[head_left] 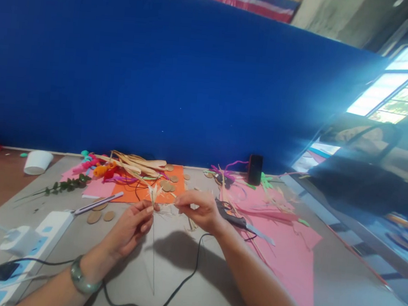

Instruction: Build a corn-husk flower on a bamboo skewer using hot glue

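Observation:
My left hand (133, 225) is closed, pinching a pale straw-like flower (154, 194) with spiky petals at the top of a thin wire stem (153, 257). The stem hangs down below the fingers toward the table. Just right of the flower, my right hand (197, 208) is closed in a pinch, with a small pale strip (173, 195) at its fingertips. The two hands are apart. Behind my right wrist lies a black glue gun (232, 216), partly hidden. Loose pale scraps (192, 223) lie on the table between the hands.
At left, a white power strip (51, 228) holds plugs; a black cable (197, 261) loops across the front. Orange paper (126, 194) bears wooden discs (168, 186) and dried husks (139, 162). Pink paper (294, 268), a black phone (255, 170), a white cup (38, 162) and a cutter (99, 203) lie around.

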### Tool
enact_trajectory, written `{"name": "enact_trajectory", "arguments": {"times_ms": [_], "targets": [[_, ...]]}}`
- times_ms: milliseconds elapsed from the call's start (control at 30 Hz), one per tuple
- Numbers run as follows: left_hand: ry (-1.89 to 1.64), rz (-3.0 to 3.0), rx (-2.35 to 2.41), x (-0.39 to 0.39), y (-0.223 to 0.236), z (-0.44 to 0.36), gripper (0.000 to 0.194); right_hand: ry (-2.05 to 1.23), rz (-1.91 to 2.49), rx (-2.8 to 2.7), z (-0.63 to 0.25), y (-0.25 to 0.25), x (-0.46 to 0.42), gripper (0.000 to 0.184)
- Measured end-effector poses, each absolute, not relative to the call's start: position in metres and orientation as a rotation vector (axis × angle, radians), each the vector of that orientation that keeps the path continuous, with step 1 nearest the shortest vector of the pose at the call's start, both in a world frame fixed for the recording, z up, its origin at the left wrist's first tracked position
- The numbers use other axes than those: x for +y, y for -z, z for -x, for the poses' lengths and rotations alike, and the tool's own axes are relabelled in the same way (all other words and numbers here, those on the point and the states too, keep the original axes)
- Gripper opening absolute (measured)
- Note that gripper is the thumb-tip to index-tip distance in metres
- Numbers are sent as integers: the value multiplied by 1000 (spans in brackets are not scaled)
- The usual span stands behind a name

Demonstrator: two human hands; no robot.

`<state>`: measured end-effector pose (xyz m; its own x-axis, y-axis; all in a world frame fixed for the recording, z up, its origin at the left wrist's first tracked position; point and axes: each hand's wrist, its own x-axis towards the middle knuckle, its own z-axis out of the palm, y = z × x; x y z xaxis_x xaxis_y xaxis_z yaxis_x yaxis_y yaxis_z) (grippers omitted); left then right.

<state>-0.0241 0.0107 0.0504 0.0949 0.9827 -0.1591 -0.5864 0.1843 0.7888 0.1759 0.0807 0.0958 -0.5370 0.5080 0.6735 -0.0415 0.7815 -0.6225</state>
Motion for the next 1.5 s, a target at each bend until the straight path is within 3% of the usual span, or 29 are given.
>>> {"name": "enact_trajectory", "arguments": {"times_ms": [533, 667, 767, 933, 1300, 1500], "targets": [[-1277, -642, 703, 7, -51, 25, 26, -548, 262, -2061, -171, -97, 76, 9], [-1338, -644, 756, 7, -56, 24, 29, -777, 555, -1884, -164, -92, 74, 13], [-1394, -664, 803, 6, -60, 22, 31, -1200, 734, -1678, -157, -85, 73, 30], [-1477, -696, 835, 4, -61, 21, 30, -1719, 810, -1607, -148, -76, 68, 37], [-1466, -794, 878, 0, -57, 18, 27, -1633, 741, -1391, -133, -90, 38, 24], [-1423, -795, 870, -1, -56, 17, 24, -1567, 732, -1305, -135, -92, 36, 26]]}}
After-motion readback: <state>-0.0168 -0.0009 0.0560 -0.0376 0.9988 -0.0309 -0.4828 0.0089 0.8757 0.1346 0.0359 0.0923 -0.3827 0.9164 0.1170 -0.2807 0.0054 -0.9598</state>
